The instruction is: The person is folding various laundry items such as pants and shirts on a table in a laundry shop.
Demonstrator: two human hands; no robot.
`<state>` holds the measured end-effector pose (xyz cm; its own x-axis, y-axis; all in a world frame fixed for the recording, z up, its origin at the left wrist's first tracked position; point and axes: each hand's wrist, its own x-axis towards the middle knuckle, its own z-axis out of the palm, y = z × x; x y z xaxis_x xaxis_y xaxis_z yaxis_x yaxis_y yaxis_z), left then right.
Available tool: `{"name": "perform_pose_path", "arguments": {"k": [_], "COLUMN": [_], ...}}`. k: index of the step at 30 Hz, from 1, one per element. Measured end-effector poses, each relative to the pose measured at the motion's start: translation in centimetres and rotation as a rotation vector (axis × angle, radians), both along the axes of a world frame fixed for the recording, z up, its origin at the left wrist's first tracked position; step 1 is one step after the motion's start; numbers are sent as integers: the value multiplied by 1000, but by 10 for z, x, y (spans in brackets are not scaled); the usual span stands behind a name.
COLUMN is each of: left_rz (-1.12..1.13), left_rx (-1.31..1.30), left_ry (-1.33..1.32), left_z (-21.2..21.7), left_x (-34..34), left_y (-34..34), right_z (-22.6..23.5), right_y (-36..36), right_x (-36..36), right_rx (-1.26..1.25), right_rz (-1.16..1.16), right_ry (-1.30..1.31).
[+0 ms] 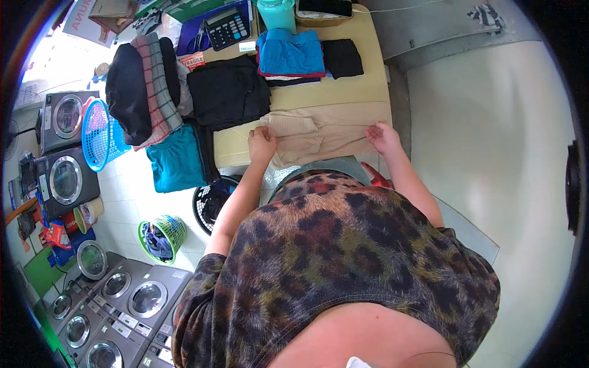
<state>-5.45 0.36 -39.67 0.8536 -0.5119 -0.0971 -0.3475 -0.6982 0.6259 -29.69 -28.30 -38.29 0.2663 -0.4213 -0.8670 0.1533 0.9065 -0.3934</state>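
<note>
A beige garment (340,132) lies spread along the near side of the yellow table, with a ribbed part folded over at its left. At that left end my left hand (262,145) is closed on the cloth's edge. My right hand (384,138) pinches the garment's right end, its fingers partly curled. Just beyond the left hand lies a folded black garment (230,92). Farther back sit a stack of folded clothes with a blue one (291,54) on top, and a small folded black piece (343,58).
Several clothes, with a checked cloth (161,86) and a teal garment (177,159), overhang the table's left side. A calculator (227,30), scissors (199,40) and a turquoise container (277,13) stand behind. Baskets, a blue one (101,136) and a green one (173,232), and washers (147,299) are at left.
</note>
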Motion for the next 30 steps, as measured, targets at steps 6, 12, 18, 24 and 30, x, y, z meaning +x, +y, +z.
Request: {"name": "perform_pose_path", "arguments": {"k": [6, 12, 18, 24, 30], "left_rz": [8, -51, 38, 45, 38], "left_rx": [157, 149, 15, -8, 109], "left_ry": [93, 58, 245, 357, 367], "left_z": [-2, -5, 18, 30, 14], "left_x": [5, 5, 0, -13, -10], "left_y": [-5, -5, -5, 7, 18], "right_z": [-8, -4, 9, 24, 10], "right_y": [1, -3, -9, -6, -7], "right_x": [12, 22, 10, 2, -2], "right_rx": [-131, -156, -332, -302, -303], "right_rz": [-94, 0, 109, 68, 246], "right_ry": [116, 205, 211, 265, 325]}}
